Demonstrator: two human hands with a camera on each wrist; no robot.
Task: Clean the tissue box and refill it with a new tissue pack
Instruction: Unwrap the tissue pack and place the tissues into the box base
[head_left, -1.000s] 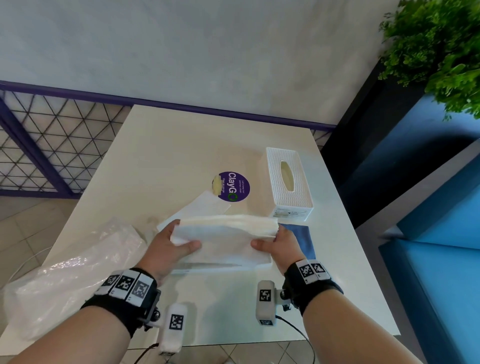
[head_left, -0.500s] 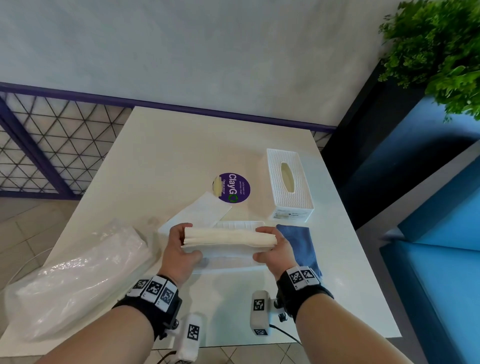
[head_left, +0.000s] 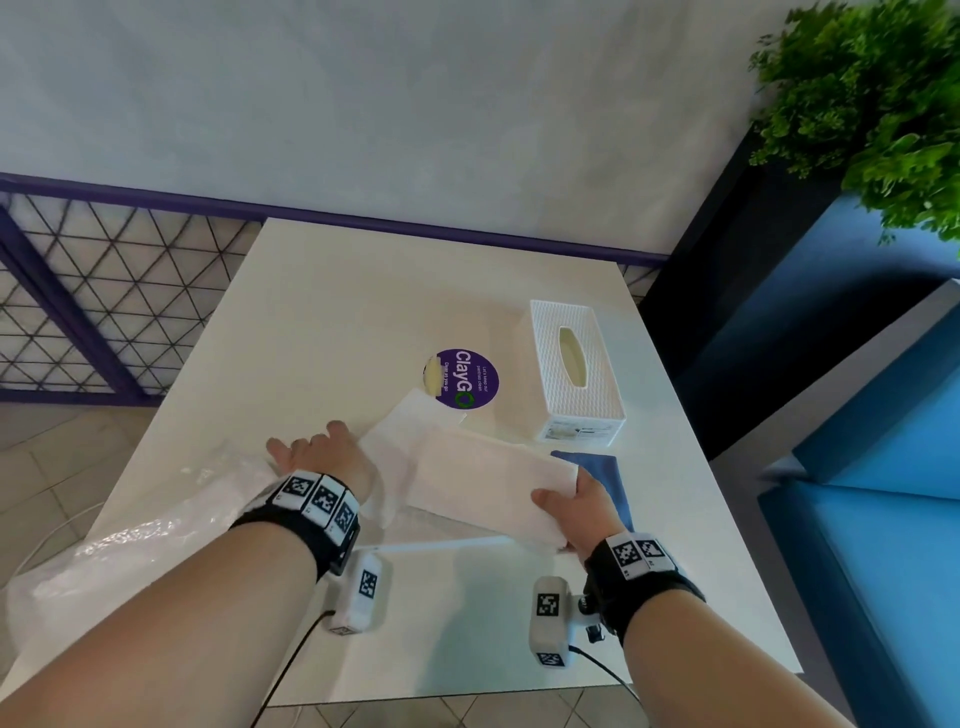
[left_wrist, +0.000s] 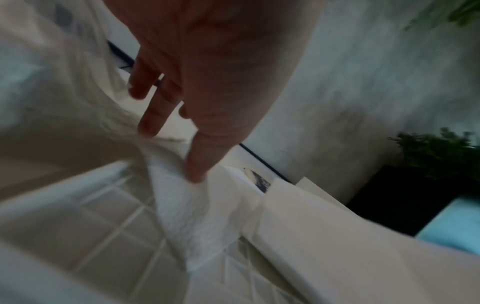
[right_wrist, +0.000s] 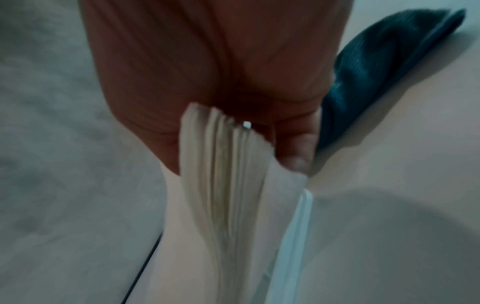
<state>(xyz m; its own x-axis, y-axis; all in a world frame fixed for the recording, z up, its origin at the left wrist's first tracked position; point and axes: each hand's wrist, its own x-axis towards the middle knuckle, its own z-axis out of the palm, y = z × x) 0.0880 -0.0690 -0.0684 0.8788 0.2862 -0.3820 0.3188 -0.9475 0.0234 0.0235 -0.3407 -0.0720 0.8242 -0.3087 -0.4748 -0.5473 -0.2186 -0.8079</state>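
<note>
Over the bench (head_left: 322, 332), the right hand (head_left: 576, 506) grips the tissue stack (head_left: 483, 483); the left hand (head_left: 322, 457) reaches with fingers (left_wrist: 153, 115) spread, holding nothing.

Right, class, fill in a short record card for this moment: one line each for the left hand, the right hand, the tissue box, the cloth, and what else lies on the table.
left hand: left hand open, fingers straight, reaching toward the crinkled clear plastic bag
right hand: right hand grips one end of the white stack of tissues, held above the table
tissue box: white textured plastic tissue box, upright, oval slot on top, no tissue showing
cloth: folded blue cloth, beside the right hand
also on the white table: round purple sticker, loose white tissue sheet
</note>
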